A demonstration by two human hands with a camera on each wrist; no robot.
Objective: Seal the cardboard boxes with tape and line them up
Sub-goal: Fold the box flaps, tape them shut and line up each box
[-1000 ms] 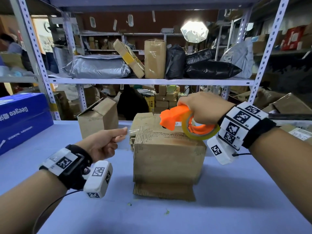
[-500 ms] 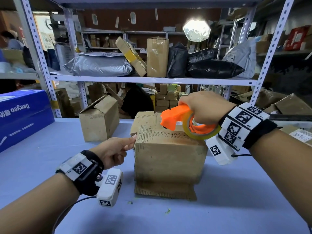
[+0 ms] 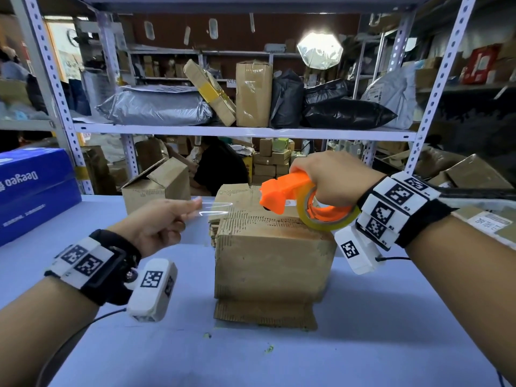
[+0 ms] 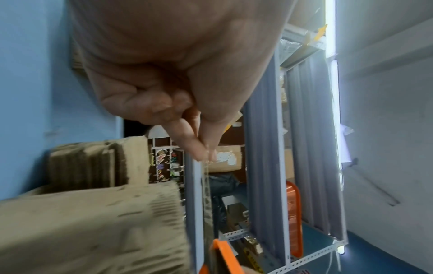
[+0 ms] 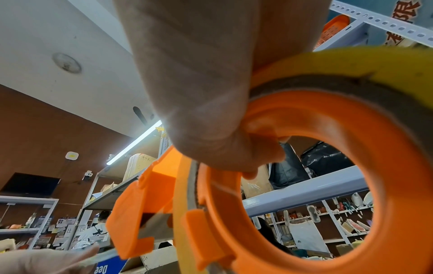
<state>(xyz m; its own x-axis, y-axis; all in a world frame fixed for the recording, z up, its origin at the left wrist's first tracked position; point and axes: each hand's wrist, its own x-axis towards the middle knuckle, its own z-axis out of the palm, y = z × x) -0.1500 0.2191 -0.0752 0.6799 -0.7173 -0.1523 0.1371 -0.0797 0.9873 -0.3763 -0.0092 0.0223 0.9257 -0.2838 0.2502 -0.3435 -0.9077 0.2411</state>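
A worn cardboard box (image 3: 273,261) stands mid-table, with another box (image 3: 237,194) right behind it. My right hand (image 3: 315,180) grips an orange tape dispenser (image 3: 282,191) holding a yellowish tape roll (image 3: 321,222), just above the box's top right. My left hand (image 3: 195,206) is left of the box and pinches the free end of a clear tape strip (image 3: 216,209) that runs to the dispenser. The left wrist view shows thumb and forefinger (image 4: 206,155) pinching the strip (image 4: 207,185) beside the box (image 4: 93,222). In the right wrist view my fingers (image 5: 234,157) curl through the dispenser (image 5: 328,166).
An open-flapped cardboard box (image 3: 156,188) stands at the back left of the blue table (image 3: 391,331). A blue carton (image 3: 33,188) sits at the far left. Metal shelf posts (image 3: 435,93) and a shelf of parcels (image 3: 251,129) rise behind the table. More cardboard (image 3: 474,177) lies at the right.
My left hand reached to the box's top left edge, then drew back left and up with the tape end, stretching the strip. The right hand with the dispenser barely moved.
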